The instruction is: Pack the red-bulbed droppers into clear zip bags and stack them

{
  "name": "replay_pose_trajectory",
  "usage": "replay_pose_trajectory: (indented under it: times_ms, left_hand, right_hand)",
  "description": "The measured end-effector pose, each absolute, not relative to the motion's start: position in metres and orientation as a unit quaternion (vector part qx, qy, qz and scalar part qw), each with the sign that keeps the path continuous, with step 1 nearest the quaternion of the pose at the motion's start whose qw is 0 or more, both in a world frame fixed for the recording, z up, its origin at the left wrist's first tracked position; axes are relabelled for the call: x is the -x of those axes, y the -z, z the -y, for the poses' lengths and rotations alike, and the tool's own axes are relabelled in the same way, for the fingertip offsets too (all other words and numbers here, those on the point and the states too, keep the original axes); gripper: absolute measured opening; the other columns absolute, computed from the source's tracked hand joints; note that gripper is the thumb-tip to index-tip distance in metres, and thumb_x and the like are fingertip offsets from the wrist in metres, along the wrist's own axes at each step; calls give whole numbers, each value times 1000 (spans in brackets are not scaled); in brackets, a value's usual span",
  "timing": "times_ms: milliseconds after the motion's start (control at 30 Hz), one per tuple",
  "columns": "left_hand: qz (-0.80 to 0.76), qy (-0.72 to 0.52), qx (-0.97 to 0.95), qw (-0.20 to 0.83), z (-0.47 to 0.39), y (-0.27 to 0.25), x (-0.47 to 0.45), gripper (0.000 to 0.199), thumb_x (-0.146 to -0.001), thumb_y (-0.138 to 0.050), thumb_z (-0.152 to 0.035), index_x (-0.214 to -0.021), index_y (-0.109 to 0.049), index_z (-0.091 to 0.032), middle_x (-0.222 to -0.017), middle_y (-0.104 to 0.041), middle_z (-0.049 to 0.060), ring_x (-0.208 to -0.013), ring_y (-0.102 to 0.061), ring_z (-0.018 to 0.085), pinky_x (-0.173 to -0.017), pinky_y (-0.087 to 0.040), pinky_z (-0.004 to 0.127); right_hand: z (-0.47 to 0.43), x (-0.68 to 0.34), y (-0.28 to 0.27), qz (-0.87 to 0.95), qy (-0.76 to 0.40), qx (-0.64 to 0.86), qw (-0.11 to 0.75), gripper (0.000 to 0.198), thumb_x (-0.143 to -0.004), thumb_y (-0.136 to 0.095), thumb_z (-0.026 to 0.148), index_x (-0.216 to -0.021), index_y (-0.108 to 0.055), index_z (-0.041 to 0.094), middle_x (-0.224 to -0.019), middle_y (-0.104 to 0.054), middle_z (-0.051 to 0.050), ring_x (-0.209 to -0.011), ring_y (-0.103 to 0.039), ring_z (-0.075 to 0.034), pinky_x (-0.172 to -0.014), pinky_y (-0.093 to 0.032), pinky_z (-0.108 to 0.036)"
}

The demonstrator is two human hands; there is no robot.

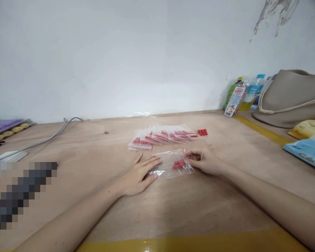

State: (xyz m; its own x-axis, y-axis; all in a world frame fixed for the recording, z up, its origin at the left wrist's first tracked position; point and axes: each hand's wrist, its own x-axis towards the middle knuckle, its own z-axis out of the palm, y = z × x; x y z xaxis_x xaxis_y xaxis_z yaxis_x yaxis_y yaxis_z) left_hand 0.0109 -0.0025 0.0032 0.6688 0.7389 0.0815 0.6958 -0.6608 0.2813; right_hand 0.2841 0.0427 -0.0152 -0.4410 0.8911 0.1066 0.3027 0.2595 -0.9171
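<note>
Bag [169, 159] lies partly beneath left hand [143, 174], fingers flat, slightly spread, gripping nothing; right hand [205, 161] has fingers curled at bag's mouth, hold unclear; 3 red-topped droppers [203, 132] lie beyond bag

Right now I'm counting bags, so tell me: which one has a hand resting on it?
The single clear bag in front: the left hand rests on its left end. The other bags overlap in a row behind, untouched.
</note>
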Motion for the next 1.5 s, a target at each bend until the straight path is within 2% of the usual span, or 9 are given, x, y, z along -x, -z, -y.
replay_pose_trajectory:
  times_ms: [200, 400, 600, 733, 867, 1000, 1233, 1400, 1500]
  left_hand:
    - [-399, -78, -907, 108, 1, -1, -10, 44, -95, -32, -36, -138, -27, -33, -144, -31, 0, -134, -23, 20, -109, -2, 54]
    - [-396, -81, -908, 110, 1, -2, -10, 44, -95, -33, -38, -138, -26, -32, -144, -31, 1, -134, -23, 21, -109, -2, 54]
    - [-392, -75, -910, 110, 1, -2, -10, 44, -95, -31, -39, -138, -26, -33, -144, -29, 1, -134, -22, 20, -109, -1, 54]
    - [-396, -73, -909, 112, 1, -3, -10, 45, -95, -31, -41, -138, -24, -34, -144, -29, 0, -134, -22, 20, -109, 0, 54]
    - [-397, -69, -909, 111, 1, -1, -10, 44, -95, -31, -42, -138, -25, -33, -145, -27, 0, -134, -22, 21, -109, 0, 54]
    - [-396, -74, -908, 113, 0, 0, -9, 45, -95, -31, -42, -138, -25, -34, -145, -28, 0, -134, -23, 20, -108, 0, 55]
    - [-395, -79, -909, 113, 0, 0, -9, 45, -94, -32, -43, -138, -25, -33, -144, -28, 1, -134, -24, 21, -109, -1, 55]
    - [-399, -80, -907, 111, 0, 0, -9, 45, -94, -33, -43, -138, -26, -33, -144, -29, 1, -134, -24, 20, -109, -1, 55]
    - [-398, -81, -907, 112, 0, 0, -9, 45, -94, -34, -42, -138, -26, -33, -144, -29, 1, -134, -24, 20, -108, -2, 55]
  right_hand:
    - [-40, -286, 8, 763, -486, 349, 245, 28, -67, -64, 42, -74, -66, 15, -56, -54, 3, -48, -40, -6, -44, -30, -19]
    - [-37, -279, 9, 748, -446, 391, 299, 23, -72, -60, 38, -73, -65, 15, -53, -52, 4, -46, -40, -6, -44, -31, -19]
    - [-40, -282, 11, 787, -439, 347, 260, 24, -75, -55, 36, -75, -66, 15, -66, -63, -1, -56, -51, -10, -51, -38, -21]
    - [-58, -303, 6, 733, -232, 519, 373, 24, -71, -55, 37, -76, -66, 16, -67, -64, -3, -61, -55, -14, -54, -40, -24]
    - [-94, -334, -3, 612, -49, 723, 318, 21, -70, -54, 35, -80, -66, 21, -78, -66, -5, -73, -58, -20, -58, -39, -27]
    - [-132, -352, -5, 544, -96, 790, 266, 31, -62, -63, 31, -88, -64, 16, -84, -65, -10, -79, -59, -23, -59, -40, -28]
    - [-150, -341, -5, 511, -204, 789, 273, 9, -58, -65, 16, -58, -57, 13, -44, -45, 0, -46, -47, -15, -41, -30, -25]
    - [-131, -335, -14, 509, -256, 733, 371, 24, -66, -58, 14, -90, -57, 9, -45, -40, 5, -40, -40, -10, -35, -30, -21]
    - [-105, -323, -10, 526, -279, 656, 464, 53, -74, -49, 16, -124, -32, 14, -56, -46, 6, -43, -46, -9, -39, -39, -21]
